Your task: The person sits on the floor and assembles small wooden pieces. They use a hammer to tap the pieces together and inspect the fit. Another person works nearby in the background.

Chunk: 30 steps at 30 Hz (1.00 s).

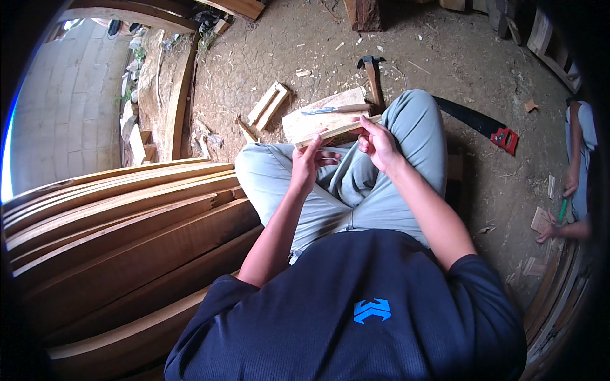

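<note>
A narrow strip of pale wood (338, 132) is held up between my two hands, over my crossed legs. My left hand (307, 161) pinches its left end between thumb and fingers. Towards the other end, my right hand (379, 145) grips the strip with thumb and forefinger, the other fingers curled. Just beyond the strip, a flat wooden board (298, 124) lies on the ground. A chisel-like tool with a metal blade (318, 110) and a light wooden handle (351, 108) rests on that board.
A claw hammer (372, 79) lies past the board. Notched wood pieces (269, 106) sit to its left. A red-handled handsaw (473, 120) is right of my knee. Long planks (127, 235) are stacked at my left. Another person's hands (559, 232) work on wood at far right.
</note>
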Motion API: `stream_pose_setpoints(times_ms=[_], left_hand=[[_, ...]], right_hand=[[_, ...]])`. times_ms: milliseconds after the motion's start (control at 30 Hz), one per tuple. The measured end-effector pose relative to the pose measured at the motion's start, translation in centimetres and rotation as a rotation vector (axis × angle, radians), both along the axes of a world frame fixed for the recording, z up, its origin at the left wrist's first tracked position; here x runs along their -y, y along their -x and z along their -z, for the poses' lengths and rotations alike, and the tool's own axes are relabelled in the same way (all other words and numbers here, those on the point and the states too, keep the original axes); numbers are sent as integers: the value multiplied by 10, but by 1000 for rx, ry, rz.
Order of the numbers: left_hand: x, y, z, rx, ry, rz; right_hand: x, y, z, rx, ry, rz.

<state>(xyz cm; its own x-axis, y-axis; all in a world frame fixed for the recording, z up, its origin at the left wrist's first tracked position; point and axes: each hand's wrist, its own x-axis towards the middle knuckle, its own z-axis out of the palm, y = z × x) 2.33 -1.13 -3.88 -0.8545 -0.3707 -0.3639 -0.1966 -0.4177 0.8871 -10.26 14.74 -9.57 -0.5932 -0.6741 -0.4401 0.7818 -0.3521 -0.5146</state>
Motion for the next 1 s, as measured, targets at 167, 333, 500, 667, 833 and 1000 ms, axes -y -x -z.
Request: stream_pose_setpoints(times_ms=[167, 333, 500, 667, 833, 1000], left_hand=[[6, -10, 4, -53, 114, 157], [18, -22, 6, -107, -64, 95], [12, -21, 7, 88, 428, -119], [14, -18, 9, 78, 506, -275], [6, -16, 3, 160, 632, -361], [18, -18, 22, 257, 721, -360]], right_hand=[[0, 0, -2, 7, -50, 49], [1, 0, -5, 6, -54, 59], [2, 0, -6, -29, -84, 69], [1, -2, -2, -89, -94, 46], [2, -4, -1, -143, -99, 42], [6, -5, 2, -266, -221, 77]])
